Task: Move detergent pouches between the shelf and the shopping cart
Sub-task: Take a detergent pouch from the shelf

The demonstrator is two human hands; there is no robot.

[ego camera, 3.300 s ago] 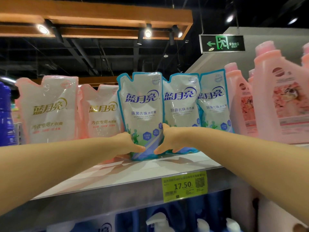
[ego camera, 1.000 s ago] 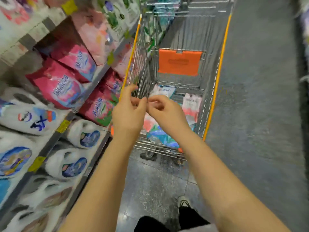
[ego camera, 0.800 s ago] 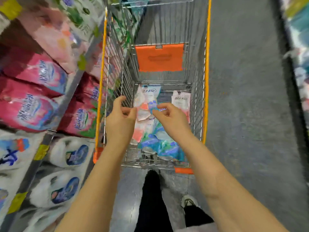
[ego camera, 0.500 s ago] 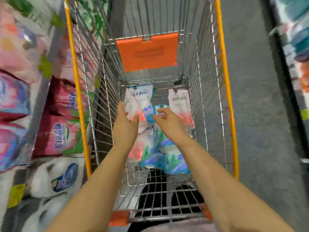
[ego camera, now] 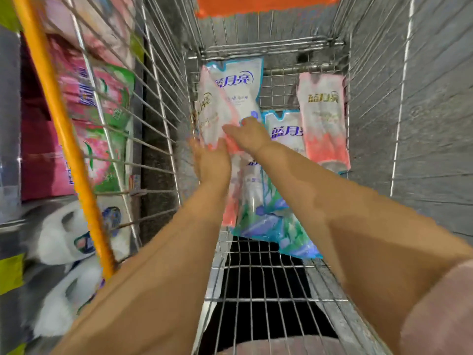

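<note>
Several detergent pouches lie in the wire shopping cart (ego camera: 163, 119). A pink-and-white pouch (ego camera: 211, 114) leans near the cart's left wall, over a blue-edged pouch (ego camera: 242, 80). My left hand (ego camera: 212, 161) touches the lower left of that pink pouch, its fingers stretched up and blurred. My right hand (ego camera: 249, 135) lies on the pouch's right side with fairly straight fingers. A second pink pouch (ego camera: 323, 119) lies at the right, a blue one (ego camera: 284, 131) between them, and another blue one (ego camera: 268, 216) nearer me under my forearms.
The cart's orange rail (ego camera: 64, 134) runs along the left, its orange seat flap (ego camera: 263, 5) at the far end. Store shelves (ego camera: 11, 224) with pink bags (ego camera: 97, 129) and white bottles (ego camera: 64, 234) stand left of the cart. Grey floor (ego camera: 435, 124) shows right.
I turned from the shelf, where my hands were on a blue pouch, to the cart. My empty hands reached down into it and now touch the pink pouch.
</note>
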